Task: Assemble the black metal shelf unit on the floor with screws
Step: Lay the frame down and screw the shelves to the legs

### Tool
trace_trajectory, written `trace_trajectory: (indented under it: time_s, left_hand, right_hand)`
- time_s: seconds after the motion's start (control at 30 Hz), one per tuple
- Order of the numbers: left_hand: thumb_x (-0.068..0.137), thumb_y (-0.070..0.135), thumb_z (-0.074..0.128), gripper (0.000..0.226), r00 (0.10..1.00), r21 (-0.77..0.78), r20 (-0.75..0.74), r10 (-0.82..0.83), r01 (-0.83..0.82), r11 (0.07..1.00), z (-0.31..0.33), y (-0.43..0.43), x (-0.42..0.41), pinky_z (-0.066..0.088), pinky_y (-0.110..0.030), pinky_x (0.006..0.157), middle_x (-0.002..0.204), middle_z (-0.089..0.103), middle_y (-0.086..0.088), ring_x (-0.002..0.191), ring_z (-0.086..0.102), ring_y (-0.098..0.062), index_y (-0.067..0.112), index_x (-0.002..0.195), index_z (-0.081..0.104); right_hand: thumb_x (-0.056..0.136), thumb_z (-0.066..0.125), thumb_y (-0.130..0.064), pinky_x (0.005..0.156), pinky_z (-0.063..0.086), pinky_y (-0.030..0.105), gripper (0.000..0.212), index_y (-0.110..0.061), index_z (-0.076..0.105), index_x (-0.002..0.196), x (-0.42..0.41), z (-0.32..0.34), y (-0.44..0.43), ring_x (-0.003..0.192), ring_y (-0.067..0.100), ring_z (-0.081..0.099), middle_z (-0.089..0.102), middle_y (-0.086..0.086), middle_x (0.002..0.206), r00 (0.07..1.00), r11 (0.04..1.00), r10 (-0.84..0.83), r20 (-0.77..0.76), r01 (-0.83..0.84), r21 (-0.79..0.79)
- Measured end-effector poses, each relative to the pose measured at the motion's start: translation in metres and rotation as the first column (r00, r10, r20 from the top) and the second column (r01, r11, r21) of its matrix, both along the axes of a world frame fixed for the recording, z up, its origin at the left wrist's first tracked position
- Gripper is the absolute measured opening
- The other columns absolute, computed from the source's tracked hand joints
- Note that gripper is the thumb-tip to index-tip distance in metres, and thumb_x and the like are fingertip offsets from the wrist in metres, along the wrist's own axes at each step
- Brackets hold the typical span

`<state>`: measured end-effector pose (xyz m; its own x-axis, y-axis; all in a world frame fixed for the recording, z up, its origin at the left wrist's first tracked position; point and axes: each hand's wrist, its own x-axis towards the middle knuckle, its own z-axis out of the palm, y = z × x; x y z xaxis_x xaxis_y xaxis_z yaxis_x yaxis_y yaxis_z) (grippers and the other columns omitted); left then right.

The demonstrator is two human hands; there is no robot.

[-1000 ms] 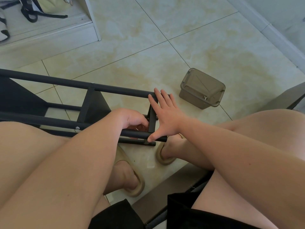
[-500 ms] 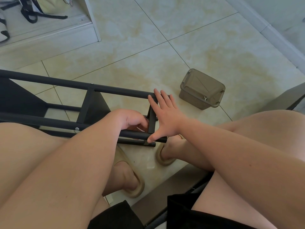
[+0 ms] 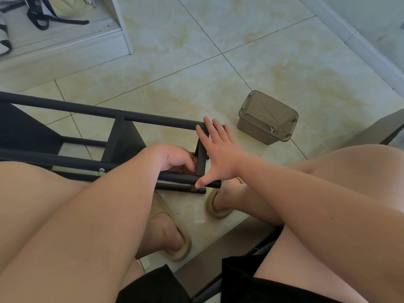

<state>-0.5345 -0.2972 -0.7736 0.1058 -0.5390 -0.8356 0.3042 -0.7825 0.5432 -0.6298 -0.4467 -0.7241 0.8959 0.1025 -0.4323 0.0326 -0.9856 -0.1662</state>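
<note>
The shelf unit's point(image 3: 153, 119) tubes and panels are black metal with a smooth, matt coat; its screw heads point(image 3: 101, 170) are bright bare metal. The floor tiles point(image 3: 240, 62) are glazed and glossy (cream, marbled). The box point(image 3: 267, 118) is smoky translucent plastic. The slippers point(image 3: 185, 248) look like matt foam, the shorts point(image 3: 273, 289) like black cloth.

Nothing legible is showing anywhere in this view: no words, brand names, numbers or signs. A bit of printed pattern is peeking out on the bag point(image 3: 65, 5) by the far left corner of the floor, but it is being cut off by the picture's edge and is too small to read. The lid of the plastic box point(image 3: 267, 115) is showing only moulded lines, no lettering.
</note>
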Motion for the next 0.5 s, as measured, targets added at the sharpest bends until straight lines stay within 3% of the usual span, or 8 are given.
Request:
trace_trajectory:
  time_s: [0.07, 0.27, 0.33, 0.43, 0.5]
  left_hand:
    - [0.088, -0.004, 0.060, 0.021, 1.000, 0.012, -0.017, 0.006, -0.006, 1.000, 0.0020, -0.0003, -0.0001, 0.053, -0.037, 0.089, 0.097, 0.072, -0.014, 0.091, 0.066, -0.025, 0.006, 0.101, 0.073]
    - [0.084, 0.019, 0.071, 0.027, 0.999, 0.110, -0.018, -0.032, 0.034, 0.993, 0.0044, 0.0004, 0.0005, 0.057, -0.041, 0.089, 0.105, 0.075, -0.011, 0.098, 0.068, -0.029, 0.011, 0.109, 0.077]
    - [0.081, 0.017, 0.073, 0.028, 0.999, 0.083, 0.016, -0.047, 0.045, 0.996, 0.0067, -0.0002, -0.0011, 0.055, -0.040, 0.093, 0.106, 0.075, -0.012, 0.100, 0.068, -0.028, 0.011, 0.108, 0.078]
    - [0.087, 0.007, 0.066, 0.020, 0.996, 0.050, 0.078, -0.051, 0.047, 0.998, 0.0096, -0.0014, -0.0037, 0.051, -0.036, 0.091, 0.092, 0.074, -0.010, 0.089, 0.066, -0.025, 0.006, 0.105, 0.076]
    - [0.087, 0.003, 0.066, 0.022, 0.995, 0.035, 0.088, -0.042, 0.039, 0.999, 0.0110, -0.0021, -0.0043, 0.051, -0.040, 0.096, 0.094, 0.073, -0.013, 0.090, 0.065, -0.026, 0.004, 0.106, 0.074]
  right_hand:
    - [0.057, 0.069, -0.089, 0.120, -0.018, 0.049, 0.153, -0.013, -0.017, 0.160, 0.0002, 0.0000, 0.0001, 0.151, 0.036, -0.027, -0.028, 0.016, 0.164, 1.000, 1.000, 0.001, 0.001, -0.001, 0.000]
    - [0.057, 0.070, -0.088, 0.119, -0.019, 0.048, 0.153, -0.013, -0.015, 0.160, 0.0002, -0.0006, -0.0004, 0.151, 0.036, -0.027, -0.029, 0.016, 0.164, 1.000, 1.000, -0.001, 0.004, 0.001, 0.014]
    - [0.057, 0.071, -0.087, 0.120, -0.018, 0.048, 0.153, -0.013, -0.015, 0.160, -0.0001, -0.0009, -0.0004, 0.151, 0.035, -0.027, -0.028, 0.016, 0.164, 1.000, 1.000, 0.000, 0.009, 0.000, 0.014]
    - [0.057, 0.070, -0.087, 0.120, -0.018, 0.048, 0.153, -0.013, -0.016, 0.160, -0.0002, -0.0019, -0.0004, 0.151, 0.035, -0.027, -0.029, 0.016, 0.164, 1.000, 1.000, 0.001, 0.010, -0.001, 0.014]
    - [0.057, 0.069, -0.088, 0.120, -0.018, 0.048, 0.153, -0.013, -0.016, 0.160, 0.0005, -0.0030, -0.0008, 0.151, 0.035, -0.028, -0.030, 0.016, 0.163, 1.000, 1.000, 0.003, 0.009, -0.003, 0.009]
